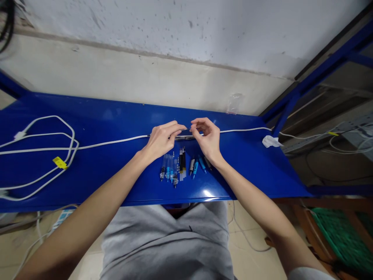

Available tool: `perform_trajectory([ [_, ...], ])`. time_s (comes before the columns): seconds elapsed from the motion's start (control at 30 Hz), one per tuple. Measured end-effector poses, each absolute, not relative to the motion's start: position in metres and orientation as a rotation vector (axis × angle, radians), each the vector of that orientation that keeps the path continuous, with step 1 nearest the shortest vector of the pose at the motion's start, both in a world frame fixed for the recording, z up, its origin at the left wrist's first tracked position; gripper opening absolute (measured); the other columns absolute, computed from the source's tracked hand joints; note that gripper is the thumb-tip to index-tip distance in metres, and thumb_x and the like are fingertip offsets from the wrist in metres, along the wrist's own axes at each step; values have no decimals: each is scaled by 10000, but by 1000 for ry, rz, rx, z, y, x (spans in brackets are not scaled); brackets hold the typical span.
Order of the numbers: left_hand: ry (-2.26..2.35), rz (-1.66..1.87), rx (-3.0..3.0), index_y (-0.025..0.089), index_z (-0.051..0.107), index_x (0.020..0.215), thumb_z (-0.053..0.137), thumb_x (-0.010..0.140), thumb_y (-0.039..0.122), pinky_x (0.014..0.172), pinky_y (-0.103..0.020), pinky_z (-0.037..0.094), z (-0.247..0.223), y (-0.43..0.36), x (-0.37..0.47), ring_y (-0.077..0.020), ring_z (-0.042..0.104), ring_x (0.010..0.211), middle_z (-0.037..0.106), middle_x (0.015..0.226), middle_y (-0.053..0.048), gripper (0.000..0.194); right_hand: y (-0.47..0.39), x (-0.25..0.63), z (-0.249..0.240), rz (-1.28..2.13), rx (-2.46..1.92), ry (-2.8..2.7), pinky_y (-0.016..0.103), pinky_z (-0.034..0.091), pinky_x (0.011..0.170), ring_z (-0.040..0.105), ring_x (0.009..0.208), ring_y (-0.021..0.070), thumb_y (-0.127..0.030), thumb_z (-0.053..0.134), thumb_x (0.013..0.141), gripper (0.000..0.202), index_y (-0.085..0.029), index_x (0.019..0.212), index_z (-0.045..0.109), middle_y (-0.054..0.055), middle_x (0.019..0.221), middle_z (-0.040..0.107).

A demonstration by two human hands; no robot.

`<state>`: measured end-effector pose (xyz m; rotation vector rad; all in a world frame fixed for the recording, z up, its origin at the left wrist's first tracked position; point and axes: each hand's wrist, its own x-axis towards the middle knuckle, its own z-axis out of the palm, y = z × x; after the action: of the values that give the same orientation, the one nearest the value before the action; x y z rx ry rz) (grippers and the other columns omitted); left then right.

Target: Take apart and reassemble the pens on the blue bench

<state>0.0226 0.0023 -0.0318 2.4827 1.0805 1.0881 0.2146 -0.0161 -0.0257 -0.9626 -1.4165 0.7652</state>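
Over the middle of the blue shelf, my left hand (163, 139) is closed in a pinch on a thin dark piece, which looks like a pen refill (183, 129). Its tip points at my right hand (208, 139), whose thumb and forefinger pinch something too small to make out. Beneath the hands lie several clear pen barrels (169, 165) with blue or black ends. Beside them, small springs (178, 163) sit in a column next to several black refills (182, 161). Blue and grey pen grips (195, 168) are to the right, one partly hidden by my right hand.
A white cable (116, 141) runs along the blue shelf (244, 167) behind the hands, with loops and a yellow tag (60, 162) at left. Crumpled white tissue (271, 141) lies at right. A clear plastic bag (234, 103) rests against the wall. Blue frame posts (287, 112) stand at right.
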Motion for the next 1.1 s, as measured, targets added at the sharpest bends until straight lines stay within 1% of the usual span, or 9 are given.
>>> perform_trajectory([
  [0.33,1092,1040,2459,200,748,1117,456,1033,225,710,-280,459,-32,3,21,-157,644,804,724,975,-49,305,-10,218,-32,991,-955,-1413,344,593,831,719,835,167,-447,836,781,343,-211,959,664,29,896,746],
  [0.47,1045,1002,2444,192,734,1064,517,1031,284,690,-273,445,-30,2,23,-155,638,791,716,956,-47,239,-13,218,-31,1018,-992,-1361,326,581,709,697,682,160,-487,870,741,413,-210,964,660,-1,747,727],
  [0.57,1036,1000,2470,199,730,1018,571,1026,371,661,-265,422,-31,0,24,-146,634,758,712,919,-34,234,-14,216,-32,1050,-1021,-1371,292,518,595,621,551,137,-531,874,730,414,-210,850,642,-31,618,662],
  [0.7,1045,1044,2564,207,745,950,509,1066,389,636,-267,408,-34,0,25,-138,662,739,733,856,-21,320,-7,221,-25,1091,-1039,-1460,267,436,541,556,543,121,-560,861,740,421,-191,723,659,-18,610,636],
  [0.8,1068,1067,2579,210,767,965,508,1070,387,648,-270,445,-36,0,25,-147,704,762,771,879,-19,331,-11,238,-12,913,-1136,-1470,283,438,575,562,597,138,-550,792,830,396,-186,705,699,13,674,673],
  [0.93,1101,1112,2525,227,778,1072,537,1059,361,707,-263,516,-36,1,24,-151,746,814,805,1018,-14,276,-58,268,-9,488,-1422,-1575,328,469,682,607,732,183,-432,711,934,237,-215,843,733,31,820,697],
  [0.97,1092,1123,2524,232,778,1078,537,1059,354,713,-261,524,-36,1,24,-150,750,821,807,1026,-9,271,-74,275,-12,453,-1501,-1670,337,472,693,616,762,191,-407,696,946,184,-229,934,744,38,894,706],
  [1.03,1065,1112,2536,235,777,1068,528,1063,345,706,-257,526,-36,1,24,-150,754,836,806,1012,-5,272,-104,285,-22,471,-1660,-1803,345,475,661,619,772,203,-391,692,946,212,-249,1100,726,55,993,694],
  [1.1,1045,1081,2537,227,770,1055,516,1066,337,700,-260,524,-35,0,26,-157,754,853,803,999,-10,276,-123,292,-32,425,-1773,-1834,362,490,670,638,863,244,-388,677,952,220,-257,1125,711,78,1044,681],
])
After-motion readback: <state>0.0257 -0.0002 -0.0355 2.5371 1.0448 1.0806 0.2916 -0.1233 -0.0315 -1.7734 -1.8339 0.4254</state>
